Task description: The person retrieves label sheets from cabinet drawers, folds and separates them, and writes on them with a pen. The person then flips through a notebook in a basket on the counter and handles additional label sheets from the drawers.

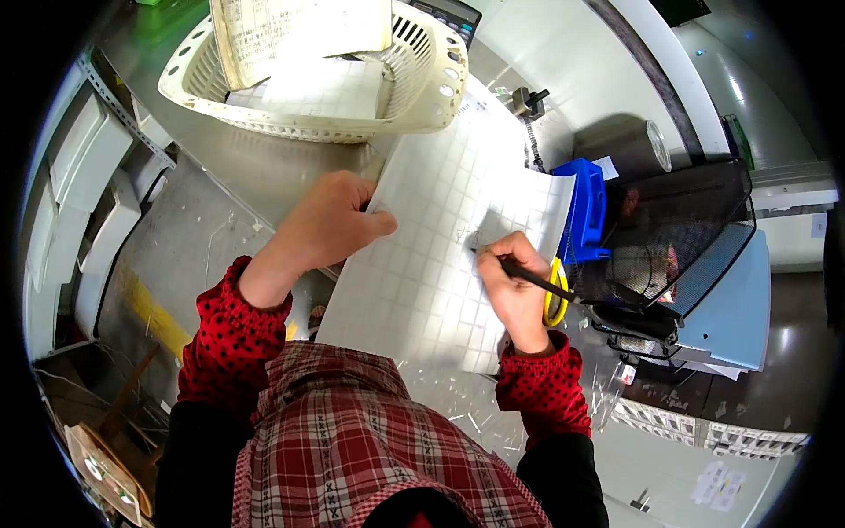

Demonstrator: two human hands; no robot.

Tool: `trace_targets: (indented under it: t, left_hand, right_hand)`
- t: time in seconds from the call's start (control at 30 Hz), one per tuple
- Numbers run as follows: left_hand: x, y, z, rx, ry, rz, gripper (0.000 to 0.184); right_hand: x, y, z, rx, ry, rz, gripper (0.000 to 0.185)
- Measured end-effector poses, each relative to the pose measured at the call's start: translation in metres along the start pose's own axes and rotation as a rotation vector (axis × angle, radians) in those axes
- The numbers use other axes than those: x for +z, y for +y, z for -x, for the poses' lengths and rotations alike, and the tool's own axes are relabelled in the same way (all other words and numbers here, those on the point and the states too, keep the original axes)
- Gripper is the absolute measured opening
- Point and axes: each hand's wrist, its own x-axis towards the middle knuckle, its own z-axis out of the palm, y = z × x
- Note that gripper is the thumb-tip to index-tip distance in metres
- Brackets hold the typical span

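A large white sheet with a faint grid point(422, 273) lies on the metal table in front of me. My right hand point(518, 290) is closed around a black pen point(532, 277), its tip touching the sheet beside some small dark marks. At the sheet's left edge is my left hand point(334, 220), its fingers curled and the thumb reaching over the paper; whether it pinches the edge is hard to tell. Yellow-handled scissors point(556, 293) are just right of my right hand.
A cream plastic basket point(326, 126) with an open notebook point(290, 35) stands at the back left. On the right are a blue plastic holder point(583, 211), a black mesh organizer point(682, 229) with folders, and a metal can point(625, 148). A calculator point(449, 16) is behind the basket.
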Motion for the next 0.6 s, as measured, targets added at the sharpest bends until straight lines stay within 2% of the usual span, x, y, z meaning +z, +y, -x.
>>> trace_targets:
  t: [0.07,0.17,0.23,0.3,0.37,0.4,0.43,0.47,0.5,0.57,0.6]
  left_hand:
    - [0.000,0.001,0.000,0.010,-0.013,-0.002,0.022]
    - [0.000,-0.007,-0.003,0.063,0.022,-0.124,0.022]
    - [-0.003,-0.002,0.000,0.057,-0.006,-0.071,0.022]
    - [-0.001,0.007,0.011,0.055,-0.044,-0.031,0.023]
    - [0.007,0.016,0.027,0.271,-0.044,-0.228,0.022]
    - [0.008,0.029,0.034,0.300,-0.052,-0.256,0.022]
    - [0.007,0.046,0.043,0.445,-0.069,-0.273,0.020]
    - [0.005,0.063,0.053,0.589,-0.087,-0.289,0.018]
    - [0.003,0.075,0.062,0.615,-0.094,-0.313,0.018]
    - [-0.003,0.097,0.080,0.746,-0.088,-0.265,0.012]
    - [-0.009,0.107,0.090,0.716,-0.102,-0.293,0.012]
  right_hand:
    - [-0.003,-0.009,-0.001,-0.025,-0.061,0.115,0.019]
    - [-0.015,-0.007,-0.002,0.022,0.016,0.231,0.017]
    - [-0.020,-0.014,-0.003,-0.069,0.149,0.043,0.014]
    - [-0.039,-0.031,-0.010,-0.035,0.252,-0.137,0.011]
    - [-0.059,-0.036,-0.019,-0.026,0.378,-0.292,0.008]
    - [-0.071,-0.035,-0.024,0.020,0.412,-0.346,0.007]
    - [-0.084,-0.022,-0.029,0.043,0.414,-0.397,0.006]
    - [-0.092,-0.025,-0.032,0.158,0.423,-0.489,0.009]
    - [-0.100,-0.028,-0.033,0.274,0.423,-0.584,0.014]
    - [-0.114,-0.012,-0.037,0.497,0.324,-0.761,0.060]
    - [-0.115,-0.006,-0.036,0.539,0.238,-0.819,0.069]
